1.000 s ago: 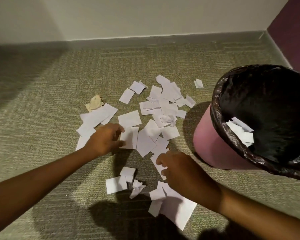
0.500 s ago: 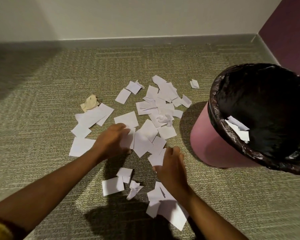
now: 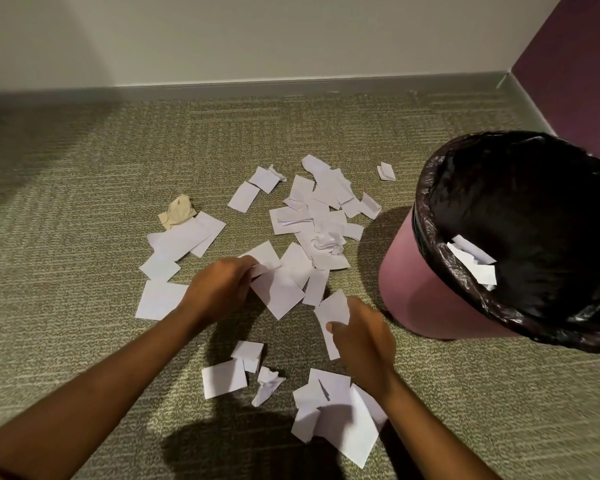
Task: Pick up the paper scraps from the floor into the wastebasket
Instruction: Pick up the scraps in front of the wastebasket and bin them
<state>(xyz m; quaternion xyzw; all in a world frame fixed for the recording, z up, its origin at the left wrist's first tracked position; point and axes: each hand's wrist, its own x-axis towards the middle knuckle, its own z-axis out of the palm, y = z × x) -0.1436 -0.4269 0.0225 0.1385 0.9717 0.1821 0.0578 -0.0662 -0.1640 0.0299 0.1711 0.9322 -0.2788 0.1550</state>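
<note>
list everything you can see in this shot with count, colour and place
white paper scraps: dozens, white, scattered on the carpet left of the wastebasket
crumpled scrap: one, tan, far left edge of the pile
scraps in the basket: a few, white, inside the liner
wastebasket: one, pink, on the carpet at right
liner: one, black, folded over the wastebasket rim
carpet: one, olive green, whole floor
wall: one, off-white, at the back
side wall: one, purple, far right
baseboard: one, grey, along the foot of the walls
left hand: one, grips white scraps in the middle of the pile
right hand: one, pinches white scraps near the wastebasket
</note>
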